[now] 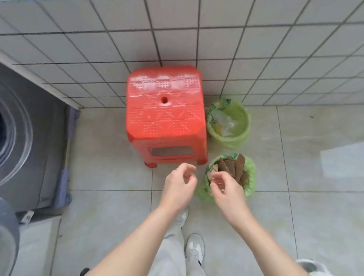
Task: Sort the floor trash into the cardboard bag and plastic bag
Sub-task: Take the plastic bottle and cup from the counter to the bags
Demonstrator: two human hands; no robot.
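Two green-lined bags stand on the floor to the right of a red stool. The nearer bag point(250, 178) holds several brown cardboard pieces point(239, 167). The farther bag point(240, 122) holds clear plastic wrappers point(222, 121). My right hand point(227, 190) hovers over the near rim of the cardboard bag, fingers loosely curled with nothing in them. My left hand point(179, 185) is just left of it, in front of the stool's base, fingers apart and holding nothing.
The red plastic stool point(165, 115) stands against a tiled wall point(188, 36). A grey washing machine point(13, 136) with its door open fills the left side. My legs and white shoes point(194, 246) are below the hands. Pale floor tiles stretch to the right.
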